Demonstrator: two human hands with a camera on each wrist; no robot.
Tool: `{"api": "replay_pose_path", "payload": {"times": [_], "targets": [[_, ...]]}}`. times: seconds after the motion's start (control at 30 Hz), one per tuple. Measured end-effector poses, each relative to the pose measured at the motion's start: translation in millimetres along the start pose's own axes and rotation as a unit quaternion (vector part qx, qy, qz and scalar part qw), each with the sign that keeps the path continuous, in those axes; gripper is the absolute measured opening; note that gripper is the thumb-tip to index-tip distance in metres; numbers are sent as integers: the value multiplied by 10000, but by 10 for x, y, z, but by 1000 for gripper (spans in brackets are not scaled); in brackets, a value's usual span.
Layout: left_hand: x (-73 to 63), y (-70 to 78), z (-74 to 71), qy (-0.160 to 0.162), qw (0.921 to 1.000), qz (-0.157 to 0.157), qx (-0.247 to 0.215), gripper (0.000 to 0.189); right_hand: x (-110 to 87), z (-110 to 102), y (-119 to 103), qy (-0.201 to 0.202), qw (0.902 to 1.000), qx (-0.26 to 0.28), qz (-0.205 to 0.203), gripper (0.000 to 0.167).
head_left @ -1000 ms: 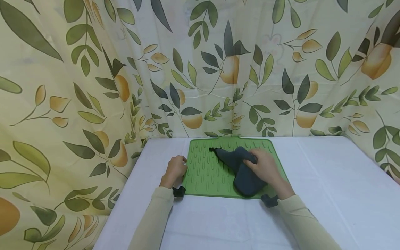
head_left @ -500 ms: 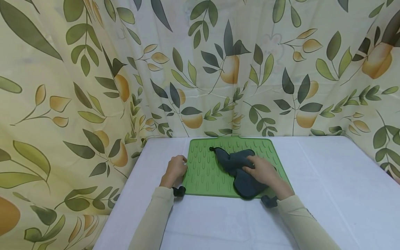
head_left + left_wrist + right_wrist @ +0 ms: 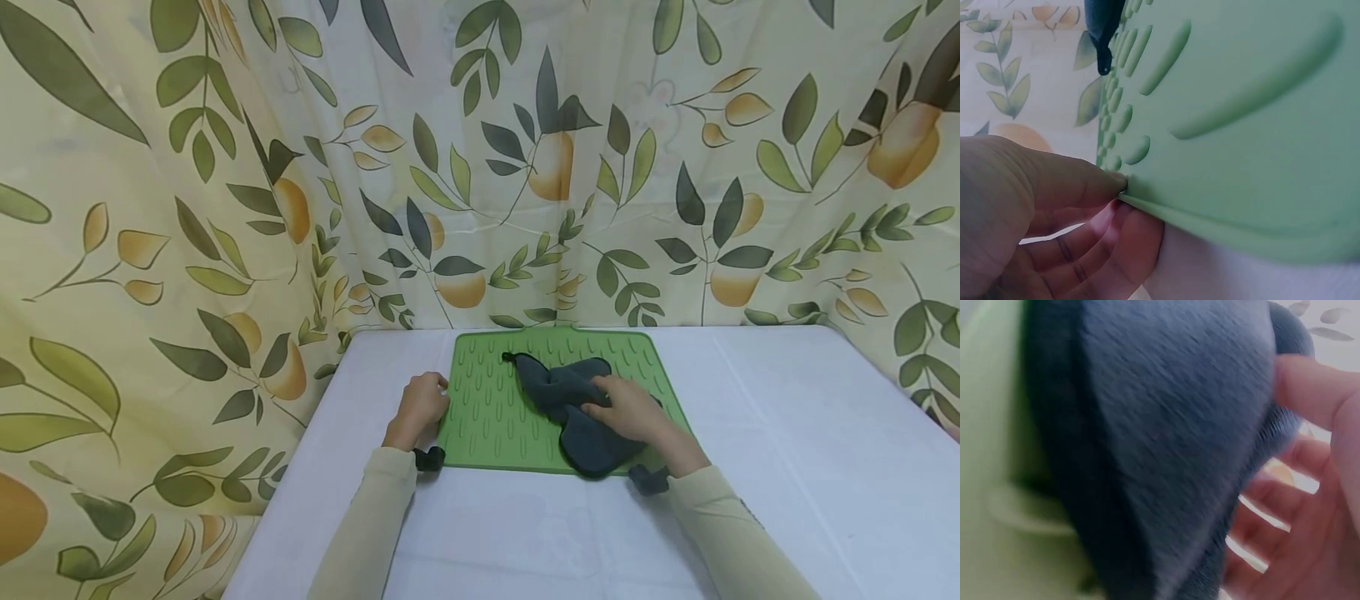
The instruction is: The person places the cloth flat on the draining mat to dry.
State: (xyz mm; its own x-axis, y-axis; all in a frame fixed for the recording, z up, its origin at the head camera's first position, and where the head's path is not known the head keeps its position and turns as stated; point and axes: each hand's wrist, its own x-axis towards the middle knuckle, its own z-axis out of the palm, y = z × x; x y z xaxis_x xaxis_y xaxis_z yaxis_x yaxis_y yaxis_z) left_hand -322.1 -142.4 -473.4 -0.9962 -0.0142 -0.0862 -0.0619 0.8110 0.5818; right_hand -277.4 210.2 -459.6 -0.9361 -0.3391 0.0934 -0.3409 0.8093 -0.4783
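Note:
A green ridged mat (image 3: 487, 417) lies on the white-covered table. My left hand (image 3: 424, 404) pinches its left edge, the thumb (image 3: 1085, 178) above and the curled fingers below. A dark blue-grey cleaning cloth (image 3: 596, 442) with a dark border and a small hanging loop lies bunched on the mat's right half. My right hand (image 3: 633, 410) holds the cloth from its right side. In the right wrist view, the thumb (image 3: 1307, 387) presses the fuzzy cloth (image 3: 1172, 412), and the fingertips are hidden behind it.
White cloth covers the table (image 3: 772, 417) around the mat. A leaf-and-fruit patterned curtain (image 3: 637, 242) hangs behind it and along the left side. A dark strap (image 3: 430, 460) shows at the left wrist, another (image 3: 647, 480) at the right.
My right hand has lowered the raised part of the cloth onto the mat, where it lies flatter and more folded. Over the last half second almost nothing has moved. The left hand has kept its place.

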Motion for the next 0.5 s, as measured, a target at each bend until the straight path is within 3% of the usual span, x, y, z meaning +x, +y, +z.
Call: {"api": "replay_pose_path", "payload": {"times": [0.2, 0.3, 0.5], "targets": [[-11, -6, -35, 35, 9999, 146, 9, 36, -24, -165, 37, -178, 9964, 822, -28, 47], [-14, 0, -56, 191, 9992, 351, -29, 36, -39, -242, 90, 45, 9941, 1074, 122, 48], [5, 23, -63, 535, 9951, 812, -166, 29, -50, -305, 236, 614, 9928, 941, 409, 43]]}}
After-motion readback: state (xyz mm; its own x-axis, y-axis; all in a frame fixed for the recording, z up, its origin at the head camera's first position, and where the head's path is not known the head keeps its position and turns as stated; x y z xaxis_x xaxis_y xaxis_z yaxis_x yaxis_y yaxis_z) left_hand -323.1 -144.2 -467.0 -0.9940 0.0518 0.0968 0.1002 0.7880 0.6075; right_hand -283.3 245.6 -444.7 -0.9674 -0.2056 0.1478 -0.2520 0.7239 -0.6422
